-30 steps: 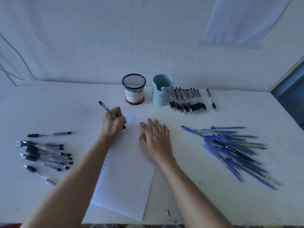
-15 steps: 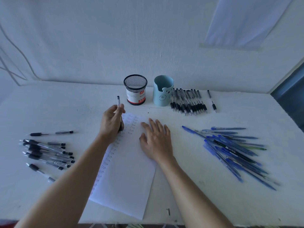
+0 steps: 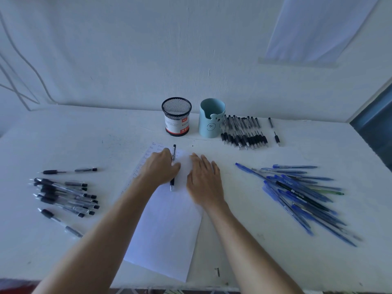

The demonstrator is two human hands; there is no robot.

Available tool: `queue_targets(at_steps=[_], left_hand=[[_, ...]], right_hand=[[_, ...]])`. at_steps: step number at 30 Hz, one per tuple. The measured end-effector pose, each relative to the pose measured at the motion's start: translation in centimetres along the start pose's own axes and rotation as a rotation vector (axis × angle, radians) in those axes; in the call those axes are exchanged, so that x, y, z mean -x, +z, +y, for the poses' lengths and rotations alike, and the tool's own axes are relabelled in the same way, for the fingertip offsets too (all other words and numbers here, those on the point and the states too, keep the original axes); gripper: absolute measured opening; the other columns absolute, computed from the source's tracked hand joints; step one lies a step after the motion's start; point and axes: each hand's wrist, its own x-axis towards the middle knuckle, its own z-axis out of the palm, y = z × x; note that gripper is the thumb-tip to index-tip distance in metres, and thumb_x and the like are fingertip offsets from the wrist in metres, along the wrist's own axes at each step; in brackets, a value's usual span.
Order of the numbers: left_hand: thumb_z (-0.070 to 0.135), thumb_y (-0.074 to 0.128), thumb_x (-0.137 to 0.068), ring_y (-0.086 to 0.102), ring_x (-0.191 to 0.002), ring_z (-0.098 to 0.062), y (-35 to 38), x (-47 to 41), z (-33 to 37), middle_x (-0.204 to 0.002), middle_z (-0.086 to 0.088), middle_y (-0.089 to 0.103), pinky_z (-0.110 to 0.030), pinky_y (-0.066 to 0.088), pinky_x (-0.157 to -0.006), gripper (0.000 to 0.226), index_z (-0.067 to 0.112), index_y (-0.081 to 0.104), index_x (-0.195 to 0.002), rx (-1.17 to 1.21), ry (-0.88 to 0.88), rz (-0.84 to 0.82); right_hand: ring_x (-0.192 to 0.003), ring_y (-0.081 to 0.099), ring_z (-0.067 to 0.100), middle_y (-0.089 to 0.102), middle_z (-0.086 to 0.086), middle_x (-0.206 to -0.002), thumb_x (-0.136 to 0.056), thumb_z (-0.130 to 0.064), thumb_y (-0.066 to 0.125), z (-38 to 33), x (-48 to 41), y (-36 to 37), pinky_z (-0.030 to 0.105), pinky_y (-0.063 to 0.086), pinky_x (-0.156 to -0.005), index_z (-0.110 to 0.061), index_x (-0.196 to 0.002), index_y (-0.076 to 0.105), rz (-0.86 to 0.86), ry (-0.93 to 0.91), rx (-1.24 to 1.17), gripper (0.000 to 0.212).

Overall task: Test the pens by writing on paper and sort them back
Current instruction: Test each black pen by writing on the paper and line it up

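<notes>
Both hands over paper (image 3: 167,225): left hand (image 3: 160,166) grip pinching pen (image 3: 172,166); right hand (image 3: 204,179) flat, released.

White table (image 3: 275,262) against white wall (image 3: 127,49); pale curtain (image 3: 314,28) upper right.

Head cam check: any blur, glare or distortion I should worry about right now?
Head view: dim, bluish cast, no glare; wide-angle bends the table edges; right hand and blue pens slightly motion-smeared; writing on the paper too soft to read.
</notes>
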Motion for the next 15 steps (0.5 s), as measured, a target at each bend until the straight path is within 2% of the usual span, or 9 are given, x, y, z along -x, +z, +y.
queue_targets(at_steps=[2,5,8,10,12,15], left_hand=[[0.048,0.055,-0.095,0.056,-0.087,-0.031,-0.1,0.2,0.1,-0.099,-0.010,0.055,-0.035,0.041,-0.065,0.039,0.011,0.051,-0.109,0.033,-0.004,-0.001],[0.050,0.049,-0.098,0.058,-0.092,-0.033,-0.3,-0.2,-0.8,-0.102,-0.011,0.059,-0.036,0.042,-0.071,0.038,0.016,0.052,-0.114,0.087,-0.030,0.073],[0.043,0.042,-0.101,0.049,-0.120,-0.033,-0.2,-1.1,-2.6,-0.128,-0.009,0.060,-0.042,0.039,-0.091,0.035,0.024,0.052,-0.129,0.012,-0.005,0.266],[0.046,0.038,-0.102,0.026,-0.143,-0.029,0.1,-1.5,-3.8,-0.153,-0.005,0.040,-0.047,0.024,-0.111,0.047,0.031,0.041,-0.146,-0.063,0.019,0.267],[0.053,0.030,-0.103,0.003,-0.153,-0.026,0.7,-1.7,-4.8,-0.166,0.000,0.017,-0.048,0.007,-0.119,0.055,0.038,0.024,-0.155,-0.119,0.023,0.169],[0.058,0.021,-0.102,-0.001,-0.154,-0.026,1.5,-1.7,-5.7,-0.168,0.003,0.006,-0.047,-0.001,-0.122,0.059,0.039,0.012,-0.158,-0.171,0.036,0.102]], right_hand=[[-0.148,0.028,0.023,0.036,0.002,-0.158,-0.088,-0.023,0.021,0.1,0.0,0.0,0.045,0.014,-0.120,-0.012,-0.149,0.037,0.001,-0.006,-0.005,0.064],[-0.148,0.027,0.023,0.036,0.000,-0.158,-0.086,-0.029,0.010,0.1,0.0,0.0,0.045,0.014,-0.120,-0.014,-0.147,0.039,0.016,-0.023,-0.006,0.070],[-0.149,0.022,0.019,0.034,-0.004,-0.158,-0.097,-0.028,0.023,0.1,-0.1,0.1,0.042,0.010,-0.121,-0.019,-0.144,0.039,-0.014,-0.010,-0.029,0.051],[-0.146,0.026,0.017,0.039,-0.006,-0.154,-0.101,-0.032,0.036,0.2,-0.4,0.0,0.042,0.011,-0.121,-0.020,-0.138,0.046,0.004,0.004,-0.073,0.041],[-0.140,0.036,0.018,0.049,-0.005,-0.142,-0.096,-0.042,0.041,0.2,-0.5,0.1,0.043,0.017,-0.118,-0.020,-0.125,0.054,0.063,0.010,-0.116,0.039],[-0.138,0.034,0.016,0.049,-0.007,-0.136,-0.085,-0.061,0.037,-0.3,-0.8,0.3,0.045,0.017,-0.116,-0.023,-0.108,0.053,0.057,0.039,-0.108,0.047]])
